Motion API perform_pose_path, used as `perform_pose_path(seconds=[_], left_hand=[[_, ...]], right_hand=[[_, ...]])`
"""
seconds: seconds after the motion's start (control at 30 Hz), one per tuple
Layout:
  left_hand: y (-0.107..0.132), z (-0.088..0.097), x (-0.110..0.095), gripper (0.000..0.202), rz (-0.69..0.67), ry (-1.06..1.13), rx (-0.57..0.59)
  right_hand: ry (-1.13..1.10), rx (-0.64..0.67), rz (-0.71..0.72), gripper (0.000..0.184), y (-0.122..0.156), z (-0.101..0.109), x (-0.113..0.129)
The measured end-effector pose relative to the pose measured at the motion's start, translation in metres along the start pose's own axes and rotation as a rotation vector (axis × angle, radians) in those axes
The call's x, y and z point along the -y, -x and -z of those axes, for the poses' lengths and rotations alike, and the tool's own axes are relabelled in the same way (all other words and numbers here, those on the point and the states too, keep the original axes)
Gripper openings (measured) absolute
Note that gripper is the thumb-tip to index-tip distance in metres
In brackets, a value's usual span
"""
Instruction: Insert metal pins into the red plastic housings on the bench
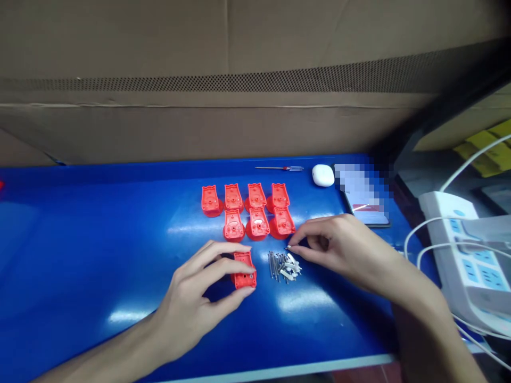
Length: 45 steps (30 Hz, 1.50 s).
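Observation:
My left hand [199,284] grips a red plastic housing [244,280] by its sides, low over the blue table [131,234]. To its right, my right hand [339,244] pinches a tiny part between thumb and forefinger; its kind is too small to make out. Just below those fingertips lies a small heap of white plastic pieces [291,267], with several thin metal pins [274,267] side by side at its left. Beyond both hands, several more red housings [255,198] stand in two rows with their hollow sides showing.
A screwdriver [293,168] lies near the back edge. Right of it are a white rounded case [323,175] and a phone [371,213], partly blurred out. A white power strip [475,260] with cables fills the right side. Cardboard [179,130] walls off the back.

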<state>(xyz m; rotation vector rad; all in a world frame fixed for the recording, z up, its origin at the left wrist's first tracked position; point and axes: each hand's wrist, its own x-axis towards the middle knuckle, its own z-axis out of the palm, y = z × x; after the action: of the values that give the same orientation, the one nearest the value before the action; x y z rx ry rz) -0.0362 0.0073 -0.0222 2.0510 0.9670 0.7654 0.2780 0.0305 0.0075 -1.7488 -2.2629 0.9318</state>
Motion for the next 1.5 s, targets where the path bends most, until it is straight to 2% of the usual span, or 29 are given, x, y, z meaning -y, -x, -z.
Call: perform_pose_path(seconds=[0.3,0.9,1.13,1.5], left_hand=[[-0.002,0.000,0.000,0.023,-0.012,0.001,-0.005],[-0.002,0.001,-0.002,0.023,-0.013,-0.024,-0.022],[-0.002,0.002,-0.003,0.023,-0.009,-0.032,-0.026],[-0.002,0.002,-0.004,0.019,-0.017,-0.033,-0.036]], right_hand=[[0.071,0.018,-0.047,0.009,0.001,0.003,-0.005],[0.055,0.053,-0.056,0.003,0.003,0.007,-0.003],[-0.041,-0.015,0.084,0.006,0.008,0.011,0.005],[-0.200,0.025,0.079,0.006,0.009,0.012,0.016]])
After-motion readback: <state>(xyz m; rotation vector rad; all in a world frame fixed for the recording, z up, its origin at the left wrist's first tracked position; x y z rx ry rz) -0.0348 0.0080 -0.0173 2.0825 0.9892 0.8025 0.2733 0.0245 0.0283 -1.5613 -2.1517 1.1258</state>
